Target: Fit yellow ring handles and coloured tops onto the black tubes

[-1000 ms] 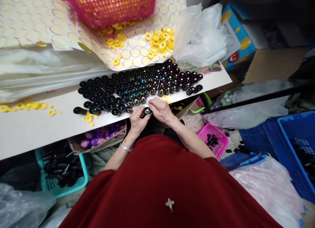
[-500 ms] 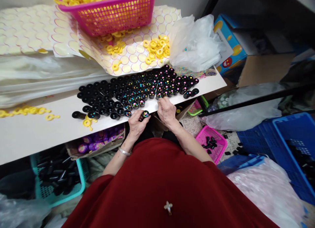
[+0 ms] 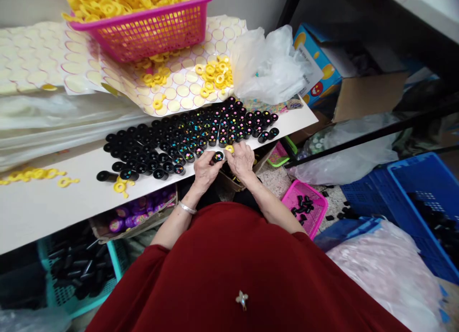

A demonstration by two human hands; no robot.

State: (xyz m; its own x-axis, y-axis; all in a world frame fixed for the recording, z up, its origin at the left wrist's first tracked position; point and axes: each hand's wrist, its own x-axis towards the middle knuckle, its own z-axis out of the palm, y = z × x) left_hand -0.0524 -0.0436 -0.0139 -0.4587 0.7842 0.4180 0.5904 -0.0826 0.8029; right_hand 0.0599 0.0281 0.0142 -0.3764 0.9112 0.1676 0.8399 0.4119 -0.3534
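loose yellow rings point(image 3: 32, 174) far left on the white table point(image 3: 53, 203), rows of black tubes point(image 3: 161, 141) mid-table, left hand point(image 3: 204, 168) clamped round a bead-filled tube point(image 3: 218, 156) at the front edge, right hand point(image 3: 243, 161) pinching a yellow ring point(image 3: 229, 149) right beside its top, pink basket point(image 3: 315, 212) down on the floor

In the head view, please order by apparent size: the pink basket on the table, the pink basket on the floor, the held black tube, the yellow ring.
1. pink basket on the table
2. pink basket on the floor
3. black tube, in the left hand
4. yellow ring, in the right hand, partly hidden
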